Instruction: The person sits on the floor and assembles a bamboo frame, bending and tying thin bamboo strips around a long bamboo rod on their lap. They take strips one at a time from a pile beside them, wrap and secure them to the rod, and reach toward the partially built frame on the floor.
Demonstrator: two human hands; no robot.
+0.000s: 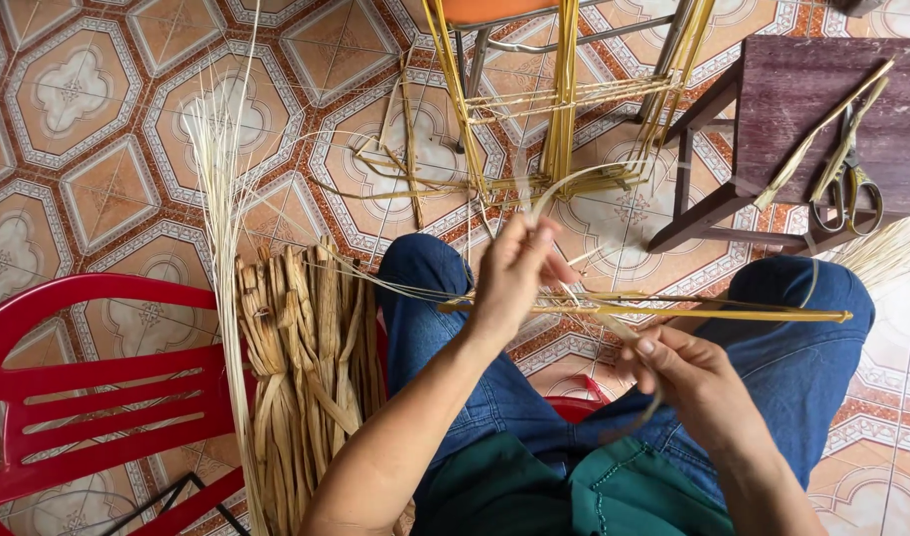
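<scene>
Right hand [698, 382] pinches a thin, pale, pliable reed strip [614, 323] just beneath the stiff yellow bamboo sticks [673, 313]; left hand [514, 273] pinches its springy, light upper loop.

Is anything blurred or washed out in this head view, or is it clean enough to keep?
Head view: even daylight, soft shadows, no glare; left hand and its pale strip slightly motion-blurred; right hand, scissors and floor tiles sharp.
</scene>
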